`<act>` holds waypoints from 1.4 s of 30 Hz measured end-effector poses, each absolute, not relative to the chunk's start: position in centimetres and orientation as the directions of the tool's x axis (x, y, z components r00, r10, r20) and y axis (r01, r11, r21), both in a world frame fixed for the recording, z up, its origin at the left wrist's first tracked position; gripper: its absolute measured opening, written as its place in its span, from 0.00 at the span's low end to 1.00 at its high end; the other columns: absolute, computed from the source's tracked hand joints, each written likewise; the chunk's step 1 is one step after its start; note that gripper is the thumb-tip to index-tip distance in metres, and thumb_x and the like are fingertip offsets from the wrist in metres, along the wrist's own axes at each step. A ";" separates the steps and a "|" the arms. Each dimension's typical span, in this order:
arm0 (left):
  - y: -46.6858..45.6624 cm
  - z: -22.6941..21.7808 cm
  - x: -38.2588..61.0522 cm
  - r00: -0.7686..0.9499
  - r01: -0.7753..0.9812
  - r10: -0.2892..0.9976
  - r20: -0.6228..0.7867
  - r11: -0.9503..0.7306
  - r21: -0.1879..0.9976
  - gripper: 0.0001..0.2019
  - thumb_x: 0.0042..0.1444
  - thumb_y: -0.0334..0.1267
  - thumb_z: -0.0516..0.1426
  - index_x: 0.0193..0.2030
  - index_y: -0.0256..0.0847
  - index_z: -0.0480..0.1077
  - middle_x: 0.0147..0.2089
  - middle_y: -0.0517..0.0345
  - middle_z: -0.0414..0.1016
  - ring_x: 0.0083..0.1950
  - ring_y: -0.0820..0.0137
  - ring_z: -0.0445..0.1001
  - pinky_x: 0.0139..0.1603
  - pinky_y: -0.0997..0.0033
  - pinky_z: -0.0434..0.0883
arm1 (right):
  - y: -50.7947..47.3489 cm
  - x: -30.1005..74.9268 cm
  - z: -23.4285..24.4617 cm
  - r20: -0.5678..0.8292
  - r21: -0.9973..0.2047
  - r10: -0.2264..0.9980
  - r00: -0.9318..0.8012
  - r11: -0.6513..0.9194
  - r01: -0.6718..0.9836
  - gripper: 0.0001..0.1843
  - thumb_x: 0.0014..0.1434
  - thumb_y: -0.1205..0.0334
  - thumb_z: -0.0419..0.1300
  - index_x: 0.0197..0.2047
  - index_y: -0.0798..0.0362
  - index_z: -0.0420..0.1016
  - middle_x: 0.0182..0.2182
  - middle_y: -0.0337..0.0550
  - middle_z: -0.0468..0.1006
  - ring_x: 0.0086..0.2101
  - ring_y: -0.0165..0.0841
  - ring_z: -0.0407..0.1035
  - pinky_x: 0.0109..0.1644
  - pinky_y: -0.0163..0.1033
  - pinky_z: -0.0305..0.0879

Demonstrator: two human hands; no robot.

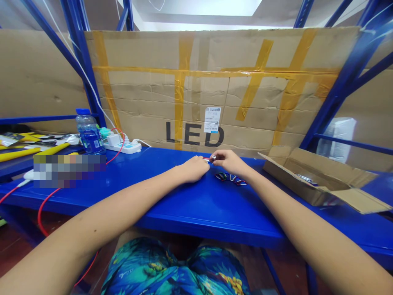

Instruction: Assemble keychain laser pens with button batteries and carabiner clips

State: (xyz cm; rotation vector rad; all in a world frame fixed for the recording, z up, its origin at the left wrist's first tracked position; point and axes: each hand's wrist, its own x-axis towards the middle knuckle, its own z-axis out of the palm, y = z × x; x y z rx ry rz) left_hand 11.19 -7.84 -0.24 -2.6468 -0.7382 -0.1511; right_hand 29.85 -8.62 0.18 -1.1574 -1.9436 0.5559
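Observation:
My left hand [196, 169] rests on the blue table with its fingers curled in. What it grips is mostly hidden; a thin red and silvery edge shows by its fingertips. Close beside it, my right hand [229, 162] pinches a small dark round piece with a silvery end [214, 157] between thumb and fingers. The two hands nearly meet at this piece. Just in front of them lies a curved row of several small flat pieces [230, 178] with red, green and white edges, too small to name.
An open cardboard box [310, 188] stands at right with thin shiny items inside. At left are a blue-capped bottle [89, 133], a white power strip [125, 146], red cables [44, 209] and yellow-handled items [21, 153]. A large cardboard sheet [147, 102] closes off the table's back.

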 end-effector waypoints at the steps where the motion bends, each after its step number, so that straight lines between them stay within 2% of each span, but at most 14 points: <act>1: -7.8 -0.2 11.1 0.856 0.517 0.476 0.202 -0.781 -0.349 0.05 0.57 0.26 0.54 0.34 0.34 0.72 0.36 0.44 0.77 0.40 0.57 0.75 0.41 0.60 0.68 | -8.6 29.8 0.2 0.406 -0.696 0.872 -0.273 0.488 0.527 0.07 0.45 0.67 0.60 0.31 0.55 0.75 0.26 0.38 0.77 0.29 0.31 0.69 0.36 0.37 0.64; 4: -7.7 0.3 10.8 0.859 0.512 0.464 0.216 -0.766 -0.390 0.06 0.58 0.32 0.54 0.36 0.34 0.73 0.39 0.41 0.77 0.41 0.56 0.75 0.41 0.59 0.69 | -8.5 29.9 0.1 0.397 -0.705 0.880 -0.262 0.475 0.526 0.07 0.45 0.67 0.59 0.31 0.55 0.75 0.25 0.38 0.77 0.28 0.31 0.68 0.35 0.37 0.63; 6: -7.7 0.8 10.7 0.842 0.538 0.456 0.287 -0.752 -0.382 0.09 0.61 0.34 0.53 0.39 0.34 0.73 0.39 0.42 0.77 0.41 0.57 0.76 0.41 0.60 0.69 | -8.5 29.9 0.1 0.388 -0.714 0.889 -0.243 0.457 0.530 0.07 0.44 0.68 0.59 0.31 0.55 0.75 0.25 0.38 0.76 0.28 0.31 0.67 0.35 0.37 0.63; 10: -7.2 1.6 10.4 0.723 0.605 0.424 0.545 -0.769 -0.206 0.11 0.66 0.37 0.49 0.44 0.36 0.71 0.39 0.48 0.78 0.41 0.62 0.76 0.40 0.65 0.69 | -8.6 29.8 0.2 0.352 -0.736 0.910 -0.218 0.413 0.536 0.06 0.45 0.69 0.60 0.30 0.55 0.74 0.25 0.39 0.76 0.28 0.31 0.68 0.35 0.37 0.65; 13: -6.8 1.6 10.5 0.674 0.534 0.357 0.646 -0.841 -0.092 0.09 0.66 0.35 0.49 0.45 0.37 0.70 0.40 0.51 0.78 0.42 0.66 0.76 0.42 0.68 0.69 | -8.8 29.6 0.3 0.327 -0.760 0.916 -0.235 0.402 0.510 0.05 0.46 0.70 0.61 0.30 0.55 0.73 0.24 0.38 0.76 0.28 0.31 0.69 0.36 0.38 0.67; 17: -6.5 1.0 10.7 0.701 0.457 0.320 0.638 -0.888 -0.056 0.09 0.66 0.33 0.49 0.44 0.37 0.70 0.41 0.51 0.78 0.44 0.66 0.76 0.44 0.67 0.70 | -9.3 29.3 0.4 0.322 -0.797 0.908 -0.269 0.414 0.441 0.05 0.46 0.69 0.62 0.30 0.54 0.73 0.26 0.38 0.77 0.30 0.31 0.71 0.38 0.38 0.70; 22: -6.8 0.9 10.6 0.720 0.451 0.315 0.618 -0.890 -0.072 0.09 0.66 0.33 0.50 0.44 0.37 0.71 0.42 0.50 0.77 0.44 0.66 0.75 0.45 0.66 0.70 | -9.5 29.2 0.5 0.295 -0.864 0.918 -0.263 0.374 0.338 0.05 0.46 0.71 0.62 0.30 0.55 0.74 0.27 0.39 0.78 0.31 0.32 0.73 0.42 0.40 0.72; 24: -6.9 0.9 10.6 0.701 0.460 0.335 0.629 -0.887 -0.041 0.08 0.64 0.34 0.52 0.44 0.38 0.71 0.42 0.51 0.77 0.44 0.66 0.75 0.45 0.66 0.70 | -9.5 29.1 0.5 0.292 -0.877 0.920 -0.261 0.366 0.311 0.05 0.46 0.71 0.63 0.30 0.55 0.74 0.26 0.39 0.77 0.30 0.32 0.73 0.41 0.41 0.72; 28: -6.9 0.8 10.8 0.605 0.507 0.429 0.671 -0.857 0.091 0.08 0.59 0.36 0.57 0.45 0.38 0.70 0.43 0.51 0.76 0.45 0.65 0.74 0.45 0.65 0.70 | -9.6 28.9 0.5 0.288 -0.890 0.922 -0.259 0.357 0.282 0.05 0.48 0.69 0.65 0.31 0.56 0.75 0.27 0.40 0.79 0.30 0.32 0.74 0.42 0.41 0.73; 32: -6.6 0.8 11.1 0.521 0.497 0.542 0.660 -0.821 0.282 0.04 0.56 0.36 0.60 0.37 0.38 0.73 0.40 0.53 0.77 0.42 0.66 0.74 0.45 0.65 0.71 | -9.5 28.6 0.3 0.301 -0.883 0.914 -0.271 0.374 0.283 0.05 0.49 0.70 0.65 0.32 0.57 0.77 0.29 0.42 0.80 0.32 0.33 0.74 0.44 0.42 0.73; 34: -6.3 1.1 11.0 0.461 0.454 0.591 0.662 -0.798 0.396 0.03 0.56 0.35 0.59 0.35 0.39 0.74 0.37 0.55 0.78 0.40 0.68 0.75 0.44 0.66 0.71 | -9.1 28.5 0.0 0.300 -0.879 0.922 -0.247 0.367 0.305 0.08 0.50 0.72 0.65 0.36 0.57 0.77 0.31 0.44 0.81 0.33 0.34 0.75 0.44 0.42 0.73; 37: -5.7 1.6 10.5 0.320 0.341 0.654 0.686 -0.755 0.560 0.02 0.56 0.33 0.57 0.35 0.38 0.72 0.35 0.56 0.79 0.38 0.70 0.76 0.43 0.67 0.72 | -8.6 27.8 -0.4 0.345 -0.790 0.932 -0.111 0.353 0.501 0.14 0.53 0.71 0.64 0.44 0.58 0.77 0.37 0.50 0.82 0.36 0.37 0.75 0.43 0.42 0.72; 39: -5.2 1.9 10.2 0.233 0.237 0.700 0.675 -0.714 0.658 0.02 0.57 0.31 0.55 0.35 0.37 0.70 0.33 0.55 0.78 0.36 0.71 0.76 0.42 0.69 0.72 | -8.4 27.0 -0.7 0.422 -0.620 0.901 -0.098 0.366 0.694 0.13 0.55 0.69 0.64 0.45 0.59 0.78 0.40 0.52 0.82 0.39 0.38 0.75 0.46 0.43 0.70; 42: -4.6 2.2 9.8 0.156 0.093 0.773 0.614 -0.631 0.770 0.04 0.58 0.27 0.53 0.37 0.37 0.68 0.31 0.57 0.75 0.31 0.73 0.75 0.35 0.72 0.73 | -8.5 25.3 -1.1 0.420 -0.351 0.837 -0.352 0.508 0.787 0.12 0.59 0.69 0.60 0.46 0.57 0.80 0.41 0.50 0.82 0.41 0.37 0.74 0.48 0.40 0.67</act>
